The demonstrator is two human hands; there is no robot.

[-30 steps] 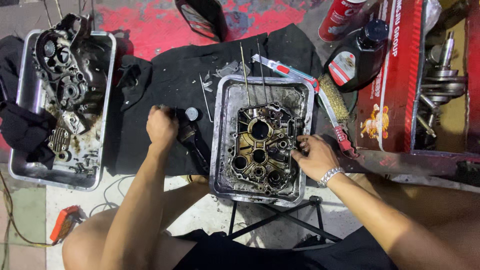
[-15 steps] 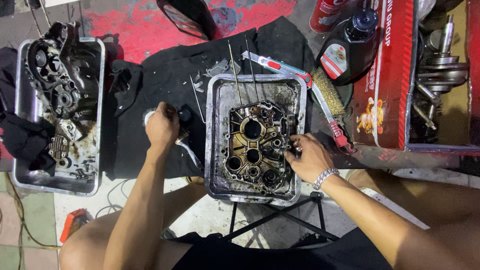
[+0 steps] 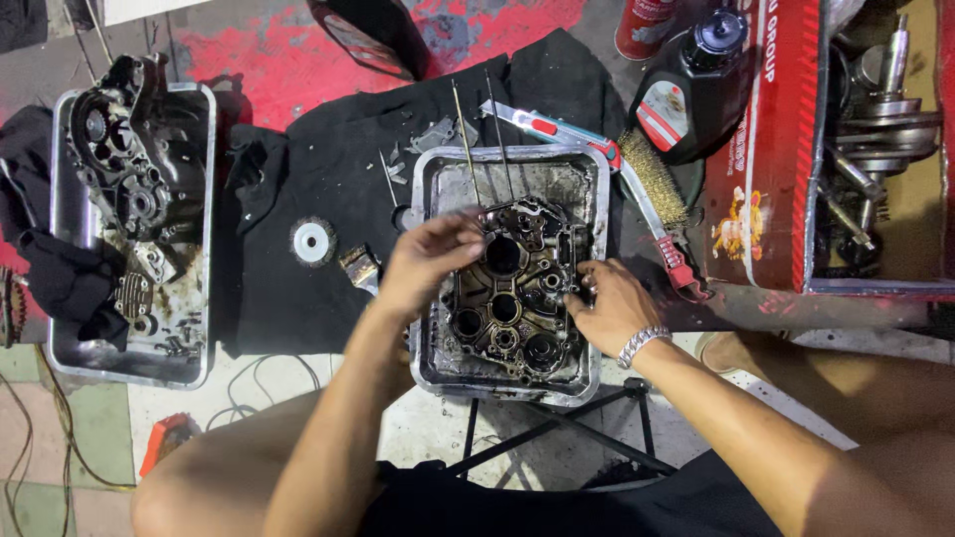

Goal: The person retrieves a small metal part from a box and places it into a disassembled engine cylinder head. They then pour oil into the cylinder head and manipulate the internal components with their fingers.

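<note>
Two hands work over a grimy engine case (image 3: pixel 512 293) that lies flat inside a steel tray (image 3: pixel 597 179), so oil and grit collect in the tray and not on the black cloth (image 3: pixel 288 298) spread beneath. The left hand (image 3: pixel 423 261) hovers at the case's upper left edge with its fingers (image 3: pixel 463 227) loosely curled and released, holding nothing that I can make out. The right hand (image 3: pixel 609 303), a metal bracelet at the wrist, presses against the case's right side; its fingertips rest on the casting, probably to steady it, though whether they pinch a small part cannot be told. Thin rods (image 3: pixel 468 149) stand up out of the case. Just beside the tray lie a wire brush (image 3: pixel 657 179) and a red-handled tool (image 3: pixel 681 264), within easy reach for cleaning. A round wire wheel (image 3: pixel 313 242) rests on the cloth to the left. Farther left, well apart, a second tray (image 3: pixel 204 229) keeps another engine half (image 3: pixel 129 169) out of the way.
</note>
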